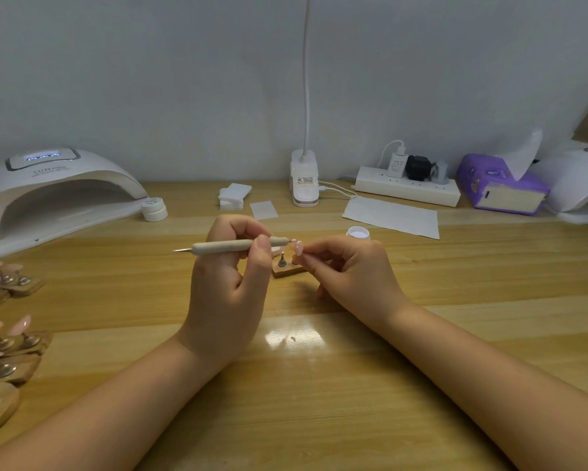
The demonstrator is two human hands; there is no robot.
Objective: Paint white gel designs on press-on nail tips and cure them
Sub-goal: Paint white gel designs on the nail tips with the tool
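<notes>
My left hand (229,287) grips a beige dotting pen (233,247) held level, its fine tip pointing right at a pink nail tip (298,248). My right hand (355,271) pinches that nail tip between thumb and forefinger, just above a small wooden holder (287,270) with metal pegs. An open pot of white gel (359,232) stands right behind my right hand. A white curing lamp (53,195) with a lit display sits at the far left.
Wooden holders with pink nail tips (7,338) crowd the left edge. A closed white jar (154,209), cotton pads (233,196), a paper sheet (393,217), a desk lamp base (304,180), a power strip (408,186), a purple tissue pack (501,185) and a second lamp (579,185) line the back.
</notes>
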